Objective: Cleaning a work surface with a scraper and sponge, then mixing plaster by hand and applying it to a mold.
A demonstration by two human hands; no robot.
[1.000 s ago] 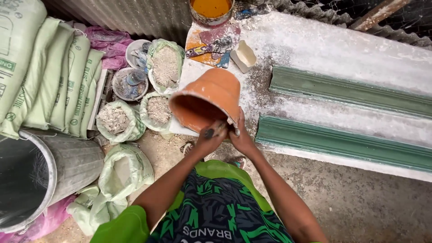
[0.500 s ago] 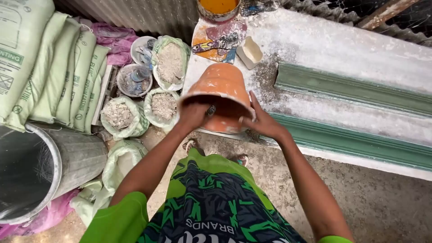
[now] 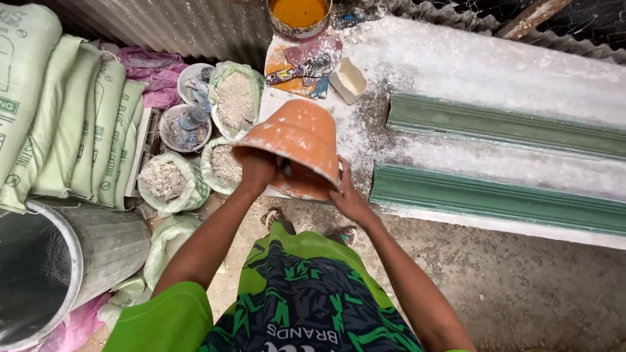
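An orange bucket, dusted with white powder, is tipped mouth-down toward me over the near edge of a white-dusted worktable. My left hand grips its rim on the left side. My right hand holds the rim on the right, fingers curled under it. The inside of the bucket is hidden from view.
Two green moulded strips lie on the table. A can of orange paint, a small cream tub and a paint-smeared board sit at its far end. Open bags of powder, stacked sacks and a metal drum stand left.
The bucket has been turned from facing sideways to mouth-down, and both hands have shifted apart onto opposite sides of its rim. The view has shifted slightly.
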